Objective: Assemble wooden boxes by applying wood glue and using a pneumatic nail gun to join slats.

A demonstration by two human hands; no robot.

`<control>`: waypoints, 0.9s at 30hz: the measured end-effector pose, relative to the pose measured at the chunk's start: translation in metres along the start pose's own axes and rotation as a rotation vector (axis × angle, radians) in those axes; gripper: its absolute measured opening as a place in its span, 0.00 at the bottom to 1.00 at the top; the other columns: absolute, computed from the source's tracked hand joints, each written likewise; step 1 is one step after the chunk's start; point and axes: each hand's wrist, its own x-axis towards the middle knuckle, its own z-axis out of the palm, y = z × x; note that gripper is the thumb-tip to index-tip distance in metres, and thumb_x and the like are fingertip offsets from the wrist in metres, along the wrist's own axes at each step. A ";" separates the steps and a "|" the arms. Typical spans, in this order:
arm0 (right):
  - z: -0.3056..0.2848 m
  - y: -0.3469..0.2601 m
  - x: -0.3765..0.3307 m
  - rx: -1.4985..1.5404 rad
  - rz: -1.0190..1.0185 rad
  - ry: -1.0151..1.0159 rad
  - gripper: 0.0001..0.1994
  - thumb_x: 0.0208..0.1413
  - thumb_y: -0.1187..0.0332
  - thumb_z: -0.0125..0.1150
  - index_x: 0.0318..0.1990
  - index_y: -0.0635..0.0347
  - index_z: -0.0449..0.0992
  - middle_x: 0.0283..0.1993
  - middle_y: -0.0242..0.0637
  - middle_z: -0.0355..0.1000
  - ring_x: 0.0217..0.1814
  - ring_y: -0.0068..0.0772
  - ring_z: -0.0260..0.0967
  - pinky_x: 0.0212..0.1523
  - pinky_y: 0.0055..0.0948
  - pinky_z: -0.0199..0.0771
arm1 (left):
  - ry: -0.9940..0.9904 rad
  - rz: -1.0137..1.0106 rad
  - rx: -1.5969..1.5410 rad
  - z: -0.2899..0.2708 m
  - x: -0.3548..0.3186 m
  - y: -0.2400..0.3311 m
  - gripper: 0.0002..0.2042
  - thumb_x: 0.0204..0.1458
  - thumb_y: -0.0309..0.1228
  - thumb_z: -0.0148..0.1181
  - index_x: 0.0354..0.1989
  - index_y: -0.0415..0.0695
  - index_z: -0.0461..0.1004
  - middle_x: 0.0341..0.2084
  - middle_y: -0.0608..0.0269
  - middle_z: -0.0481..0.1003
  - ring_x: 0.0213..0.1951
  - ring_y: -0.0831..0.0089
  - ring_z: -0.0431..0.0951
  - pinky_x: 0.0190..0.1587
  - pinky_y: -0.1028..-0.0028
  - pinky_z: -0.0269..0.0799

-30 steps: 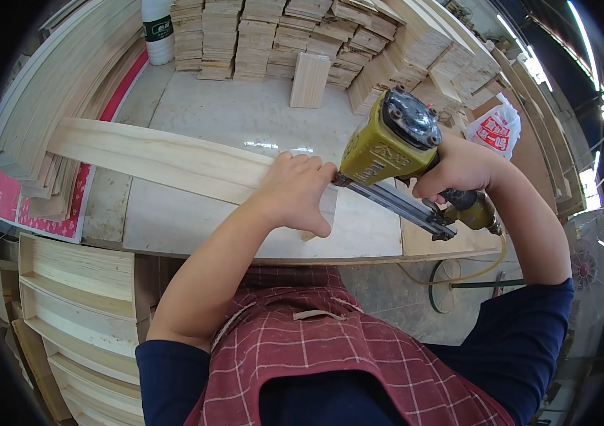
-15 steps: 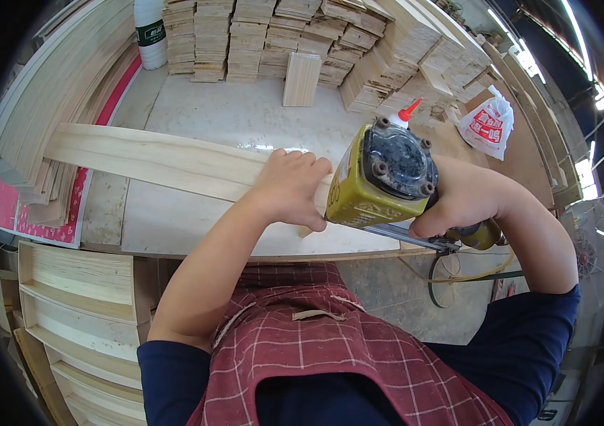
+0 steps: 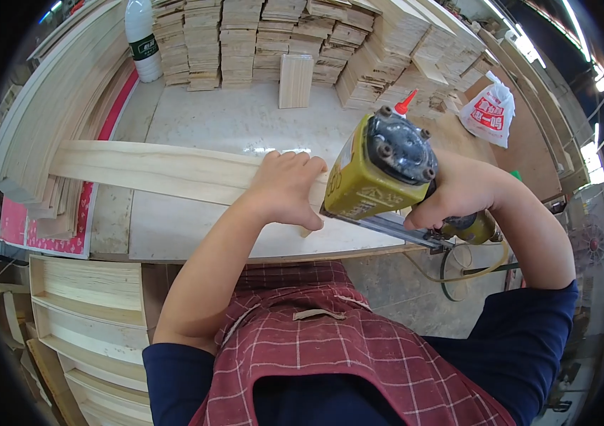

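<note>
On the pale workbench (image 3: 195, 113), your wide-spread left hand (image 3: 282, 188) clasps the long board (image 3: 153, 167) near its right end, so clear that thumb from the nail gun (image 3: 367, 170) your right hand (image 3: 454, 193) tightly grips.

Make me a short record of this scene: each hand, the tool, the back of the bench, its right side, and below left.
Left hand: across the long board
Right hand: gripping the nail gun
Tool: yellow-green, nose near left thumb
Back: stacked wood pieces, white bottle
Right: white plastic bag
Below left: wooden trays
</note>
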 end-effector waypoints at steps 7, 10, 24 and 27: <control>-0.004 0.063 -0.007 0.267 0.062 0.235 0.08 0.34 0.73 0.61 0.26 0.64 0.70 0.14 0.30 0.64 0.14 0.18 0.61 0.18 0.20 0.60 | 0.082 0.034 -0.040 0.002 -0.005 0.001 0.44 0.19 0.45 0.68 0.54 0.47 0.59 0.43 0.60 0.69 0.49 0.66 0.66 0.50 0.68 0.55; 0.001 0.108 0.005 0.139 0.255 0.421 0.14 0.34 0.72 0.63 0.32 0.68 0.71 0.20 0.38 0.69 0.20 0.26 0.68 0.22 0.26 0.66 | 0.089 0.065 -0.098 0.000 -0.006 0.004 0.47 0.19 0.44 0.69 0.57 0.49 0.55 0.45 0.61 0.68 0.50 0.66 0.65 0.52 0.68 0.53; 0.042 0.259 0.094 -0.274 0.583 0.858 0.26 0.39 0.57 0.65 0.41 0.63 0.63 0.34 0.50 0.72 0.39 0.47 0.70 0.38 0.40 0.71 | 0.038 0.045 -0.218 -0.005 0.000 0.010 0.47 0.18 0.36 0.67 0.57 0.48 0.56 0.43 0.64 0.69 0.46 0.63 0.66 0.52 0.67 0.54; 0.050 0.260 0.099 -0.193 0.580 0.854 0.31 0.37 0.54 0.66 0.45 0.62 0.61 0.37 0.49 0.71 0.39 0.48 0.70 0.39 0.40 0.70 | 0.034 0.044 -0.212 -0.007 0.001 0.012 0.47 0.18 0.35 0.67 0.58 0.48 0.56 0.43 0.63 0.68 0.45 0.63 0.66 0.52 0.67 0.54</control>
